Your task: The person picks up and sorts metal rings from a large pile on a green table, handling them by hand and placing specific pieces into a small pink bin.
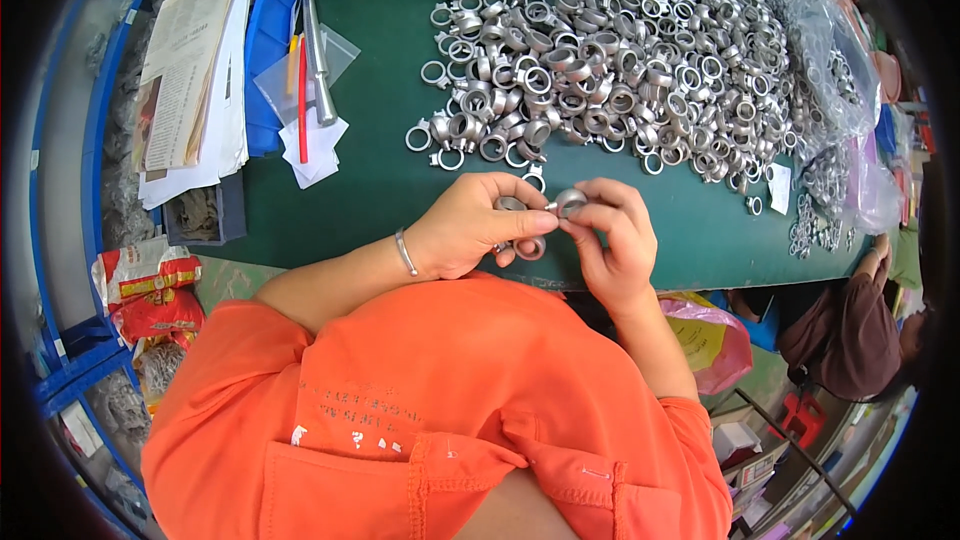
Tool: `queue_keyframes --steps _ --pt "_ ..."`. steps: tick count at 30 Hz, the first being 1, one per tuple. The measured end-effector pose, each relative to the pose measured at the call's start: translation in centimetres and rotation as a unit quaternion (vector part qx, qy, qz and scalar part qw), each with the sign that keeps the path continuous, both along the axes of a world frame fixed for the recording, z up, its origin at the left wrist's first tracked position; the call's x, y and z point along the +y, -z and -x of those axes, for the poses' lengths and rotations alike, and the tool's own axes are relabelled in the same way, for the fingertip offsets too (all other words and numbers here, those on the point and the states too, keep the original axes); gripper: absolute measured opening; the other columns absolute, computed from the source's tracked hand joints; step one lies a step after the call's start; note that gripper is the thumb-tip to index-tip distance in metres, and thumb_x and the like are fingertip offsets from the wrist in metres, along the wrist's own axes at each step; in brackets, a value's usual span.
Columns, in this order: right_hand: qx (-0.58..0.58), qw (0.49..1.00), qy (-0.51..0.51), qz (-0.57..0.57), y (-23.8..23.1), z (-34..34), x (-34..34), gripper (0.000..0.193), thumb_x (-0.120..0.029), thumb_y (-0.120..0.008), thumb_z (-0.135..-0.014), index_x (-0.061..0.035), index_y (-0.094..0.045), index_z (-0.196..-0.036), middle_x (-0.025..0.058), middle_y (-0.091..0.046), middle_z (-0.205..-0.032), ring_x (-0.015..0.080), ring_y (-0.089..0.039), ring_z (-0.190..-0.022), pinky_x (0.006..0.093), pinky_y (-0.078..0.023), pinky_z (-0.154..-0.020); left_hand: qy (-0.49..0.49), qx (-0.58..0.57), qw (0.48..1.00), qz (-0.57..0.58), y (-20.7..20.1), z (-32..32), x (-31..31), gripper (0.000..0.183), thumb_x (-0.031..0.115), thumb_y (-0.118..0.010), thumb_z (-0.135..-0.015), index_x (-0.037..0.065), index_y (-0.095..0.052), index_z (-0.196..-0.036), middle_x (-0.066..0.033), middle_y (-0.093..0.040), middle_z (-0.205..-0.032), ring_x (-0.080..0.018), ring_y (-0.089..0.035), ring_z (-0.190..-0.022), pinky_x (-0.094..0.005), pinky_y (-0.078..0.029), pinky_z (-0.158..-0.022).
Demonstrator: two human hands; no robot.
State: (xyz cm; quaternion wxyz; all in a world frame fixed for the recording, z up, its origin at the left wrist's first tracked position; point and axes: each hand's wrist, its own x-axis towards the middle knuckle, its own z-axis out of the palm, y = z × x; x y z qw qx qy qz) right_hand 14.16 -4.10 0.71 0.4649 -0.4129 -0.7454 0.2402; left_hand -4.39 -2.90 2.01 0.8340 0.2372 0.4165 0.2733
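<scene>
Both my hands meet at the near edge of the green table, below a big heap of grey metal rings [610, 60]. My left hand [470, 225] is curled round a few metal rings [529, 248], and a bracelet circles its wrist. Between thumb and fingers my right hand [618, 240] pinches another metal ring [572, 202], whose small knob points toward my left fingertips. Whether the left fingertips touch that knob I cannot tell. Just beyond my hands, a few loose rings lie at the heap's near edge.
To the left stand a blue bin [268, 50], stacked papers [195, 60], a tapered metal rod [318, 60] and a red pen [302, 105]. Clear plastic bags [830, 70] border the heap on the right. Another person [845, 335] sits at the far right. A pink bag [715, 345] is below the table edge.
</scene>
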Motion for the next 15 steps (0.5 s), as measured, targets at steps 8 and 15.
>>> queue_keyframes --steps 8,15 --pt "-0.083 0.979 -0.024 -0.186 -0.2 -0.1 -0.5 0.021 0.002 -0.065 -0.054 -0.0023 -0.061 -0.074 0.0096 -0.058 -0.088 0.024 -0.056 -0.073 0.0311 -0.048 -0.059 0.008 -0.062 0.997 0.054 -0.2 0.1 0.4 0.015 0.004 -0.065 -0.08 -0.002 -0.056 -0.091 -0.0079 -0.06 -0.076 -0.0129 -0.06 -0.061 -0.0197 -0.039 -0.041" --pt "0.153 0.985 0.036 0.074 0.6 0.2 -1.3 0.017 0.012 -0.046 -0.082 0.0005 -0.056 -0.089 0.0134 -0.054 -0.092 0.0192 -0.059 -0.079 0.0275 -0.05 -0.068 0.018 0.092 0.981 -0.168 -1.0 -0.2 -0.1 0.01 0.002 -0.066 -0.078 -0.001 -0.059 -0.085 -0.0063 -0.059 -0.077 -0.0071 -0.054 -0.056 -0.0184 -0.039 -0.044"
